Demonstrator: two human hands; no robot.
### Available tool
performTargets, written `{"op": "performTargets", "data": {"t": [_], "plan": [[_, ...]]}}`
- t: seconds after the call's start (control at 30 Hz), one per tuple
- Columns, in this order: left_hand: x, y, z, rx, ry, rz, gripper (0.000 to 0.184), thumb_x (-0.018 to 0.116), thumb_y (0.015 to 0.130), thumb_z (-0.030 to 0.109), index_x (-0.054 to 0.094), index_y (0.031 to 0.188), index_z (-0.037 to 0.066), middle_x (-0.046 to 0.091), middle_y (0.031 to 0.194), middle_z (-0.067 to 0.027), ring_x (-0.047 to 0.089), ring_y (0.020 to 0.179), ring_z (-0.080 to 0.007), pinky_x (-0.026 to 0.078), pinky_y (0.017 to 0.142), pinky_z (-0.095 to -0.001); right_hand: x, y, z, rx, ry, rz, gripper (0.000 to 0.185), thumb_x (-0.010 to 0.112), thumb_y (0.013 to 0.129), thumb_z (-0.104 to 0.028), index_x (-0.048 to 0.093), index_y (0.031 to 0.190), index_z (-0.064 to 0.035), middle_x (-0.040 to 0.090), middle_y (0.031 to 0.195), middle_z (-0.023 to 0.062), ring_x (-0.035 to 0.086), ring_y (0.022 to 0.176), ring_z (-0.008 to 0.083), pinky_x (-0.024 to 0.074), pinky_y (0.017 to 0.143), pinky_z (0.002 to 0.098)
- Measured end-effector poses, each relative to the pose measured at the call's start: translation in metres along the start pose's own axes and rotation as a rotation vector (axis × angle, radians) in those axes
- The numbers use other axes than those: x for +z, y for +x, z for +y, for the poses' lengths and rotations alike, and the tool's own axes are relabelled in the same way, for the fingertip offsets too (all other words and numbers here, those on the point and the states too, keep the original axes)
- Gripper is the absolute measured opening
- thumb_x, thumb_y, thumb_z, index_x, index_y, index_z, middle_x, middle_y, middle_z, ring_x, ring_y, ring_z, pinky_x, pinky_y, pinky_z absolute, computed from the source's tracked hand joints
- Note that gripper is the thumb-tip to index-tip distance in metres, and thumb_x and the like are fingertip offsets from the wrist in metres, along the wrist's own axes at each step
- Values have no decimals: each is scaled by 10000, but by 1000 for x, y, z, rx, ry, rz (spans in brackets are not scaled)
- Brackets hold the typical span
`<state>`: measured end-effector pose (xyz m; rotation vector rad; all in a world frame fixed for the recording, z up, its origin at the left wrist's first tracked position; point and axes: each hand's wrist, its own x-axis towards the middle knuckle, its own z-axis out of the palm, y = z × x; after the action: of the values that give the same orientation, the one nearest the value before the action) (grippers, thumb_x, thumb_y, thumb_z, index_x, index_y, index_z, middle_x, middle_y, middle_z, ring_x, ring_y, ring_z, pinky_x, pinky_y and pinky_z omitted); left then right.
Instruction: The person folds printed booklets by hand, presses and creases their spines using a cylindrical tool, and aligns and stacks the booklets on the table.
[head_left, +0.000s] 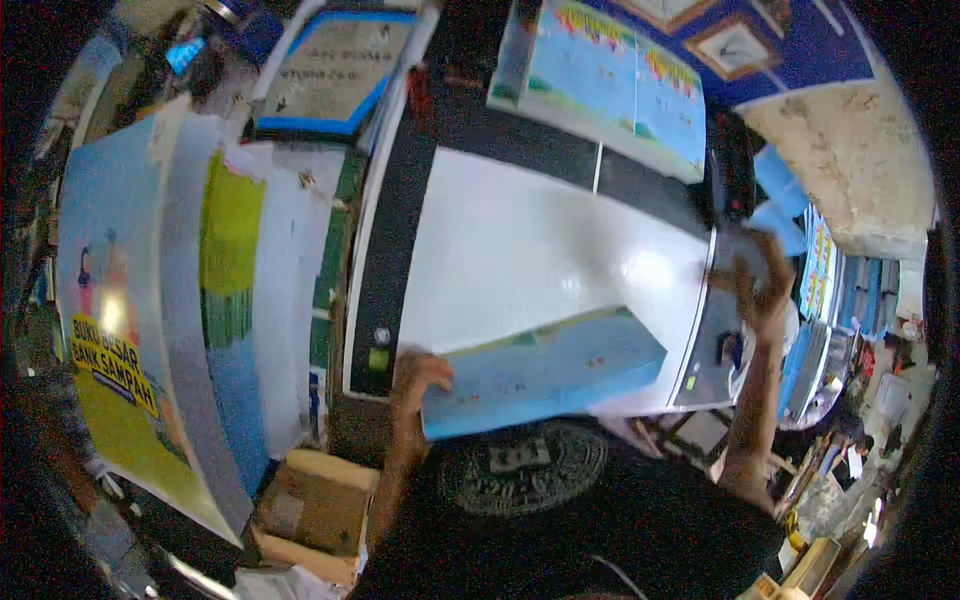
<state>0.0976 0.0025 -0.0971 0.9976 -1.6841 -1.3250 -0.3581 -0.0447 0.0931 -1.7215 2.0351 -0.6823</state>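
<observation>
A long blue printed sheet, with a green-yellow strip along its far edge, lies slightly slanted across the near part of a white board surface. At its left end, my left hand has its fingers closed over the edge. My right hand is raised over the right border of the board, apart from the sheet. Motion smears its fingers, so I cannot make out their shape or whether anything is in them.
Beyond the board lies a stack of blue printed covers. To the left stands a tall stack of printed covers reading "BUKU BESAR BANK SAMPAH". An open cardboard box sits low at left. More blue stacks line the right side, where people are visible farther off.
</observation>
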Motion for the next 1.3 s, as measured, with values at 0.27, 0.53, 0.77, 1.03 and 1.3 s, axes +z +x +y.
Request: {"op": "performTargets", "data": {"t": [0.27, 0.53, 0.77, 1.03, 1.3], "plan": [[9, 16, 0, 65, -5, 148, 162, 606, 868, 186, 599, 887, 25, 649, 1090, -157, 629, 939, -272, 472, 867, -417, 105, 228, -68, -808, -429, -274, 512, 641, 735, -298, 620, 1157, -8, 626, 1210, 180, 582, 1161, 353, 332, 1084, 538], [25, 7, -2, -275, -257, 360, 277, 484, 927, 265, 596, 803, 45, 672, 929, -138, 608, 967, -284, 433, 920, -407, 198, 354, -63, -971, -621, 35, 486, 568, 839, -342, 597, 1188, -5, 557, 1266, 197, 568, 1112, 359, 350, 962, 512], [23, 7, -3, -59, -4, 307, 237, 587, 867, 273, 599, 820, 41, 668, 932, -135, 613, 915, -284, 463, 878, -414, 169, 264, -115, -904, -442, -223, 450, 634, 842, -331, 613, 1179, -33, 583, 1283, 163, 530, 1216, 354, 301, 1041, 584], [38, 6, -36, -57, -125, 454, 220, 734, 690, 119, 559, 805, 49, 637, 861, -107, 619, 852, -252, 490, 799, -360, 140, 19, -125, -950, -389, -891, 769, 556, 894, -609, 482, 1372, -12, 622, 1210, 196, 589, 1163, 328, 416, 998, 542], [32, 19, -7, -103, -16, 394, 314, 746, 633, -50, 562, 873, 34, 620, 884, -87, 600, 794, -191, 492, 739, -305, 147, -25, -128, -952, -370, -687, 524, 586, 923, -444, 536, 1200, -2, 645, 1023, 162, 648, 993, 305, 488, 893, 510]]}}
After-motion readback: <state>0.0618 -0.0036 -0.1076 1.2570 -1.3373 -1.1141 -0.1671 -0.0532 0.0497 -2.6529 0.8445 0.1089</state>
